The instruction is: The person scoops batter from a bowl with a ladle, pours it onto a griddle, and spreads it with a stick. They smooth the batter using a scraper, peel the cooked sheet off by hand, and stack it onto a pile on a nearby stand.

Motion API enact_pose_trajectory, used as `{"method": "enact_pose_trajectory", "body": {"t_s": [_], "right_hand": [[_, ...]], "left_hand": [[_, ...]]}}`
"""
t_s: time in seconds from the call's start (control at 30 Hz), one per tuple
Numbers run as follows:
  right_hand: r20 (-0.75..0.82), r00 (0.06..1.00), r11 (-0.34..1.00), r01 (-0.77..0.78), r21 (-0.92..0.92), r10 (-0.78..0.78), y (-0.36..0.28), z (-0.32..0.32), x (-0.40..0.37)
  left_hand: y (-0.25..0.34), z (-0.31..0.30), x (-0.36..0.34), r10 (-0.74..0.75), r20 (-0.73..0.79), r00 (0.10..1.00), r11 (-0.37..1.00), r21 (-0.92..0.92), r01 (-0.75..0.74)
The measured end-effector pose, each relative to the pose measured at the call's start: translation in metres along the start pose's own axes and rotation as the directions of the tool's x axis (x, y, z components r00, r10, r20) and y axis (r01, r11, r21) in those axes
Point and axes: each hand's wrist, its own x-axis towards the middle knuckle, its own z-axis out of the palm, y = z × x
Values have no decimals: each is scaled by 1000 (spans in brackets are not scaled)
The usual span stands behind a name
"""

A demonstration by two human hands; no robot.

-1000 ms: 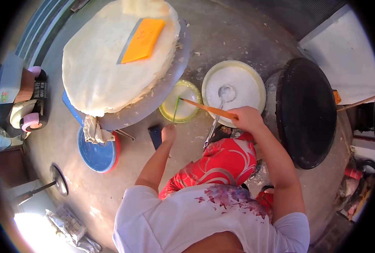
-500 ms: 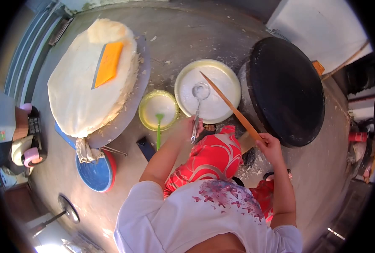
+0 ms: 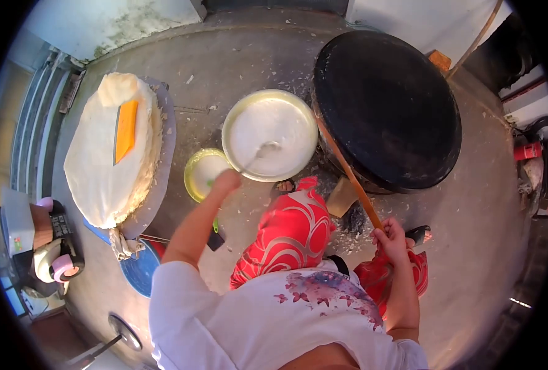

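My left hand is closed around the handle of a metal ladle, whose blurred head is at the batter in a large cream-coloured basin. White batter fills much of that basin. Closed on the lower end of a long flat wooden spatula is my right hand. The spatula slants up and left, its tip between the basin and a round black griddle. Partly behind my left hand stands a smaller yellow-green bowl of pale liquid.
At left, a thick stack of thin pale sheets carries an orange scraper. Below it are a blue basin and a cloth. A dark phone lies near my left forearm. Flakes litter the floor by a block.
The view has shifted, moving the griddle and basin leftward in frame. The ladle has swung to a slant within the basin, and the spatula's tip has gone from over the basin to beside the griddle.
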Motion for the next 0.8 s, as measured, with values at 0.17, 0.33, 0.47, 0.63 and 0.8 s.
{"method": "enact_pose_trajectory", "body": {"t_s": [0.17, 0.33, 0.47, 0.63, 0.8], "right_hand": [[16, 1000, 999, 9, -44, -9, 9, 9, 6], [-8, 1000, 995, 10, -102, -10, -6, 3, -1], [-5, 999, 995, 34, -94, -35, 1, 3, -1], [-10, 998, 991, 55, -119, -56, -11, 8, -3], [-20, 997, 990, 72, -121, -75, -4, 9, -1]], "left_hand": [[50, -12, 48, -22, -178, 984, 999, 29, 28], [18, 1, -18, 47, -135, 990, 999, 18, -45], [19, -48, 29, -62, 7, 998, 979, 193, 60], [63, -1, -3, 71, -188, 980, 995, -60, -83], [7, -57, 17, -59, -15, 998, 976, 209, 61]]}}
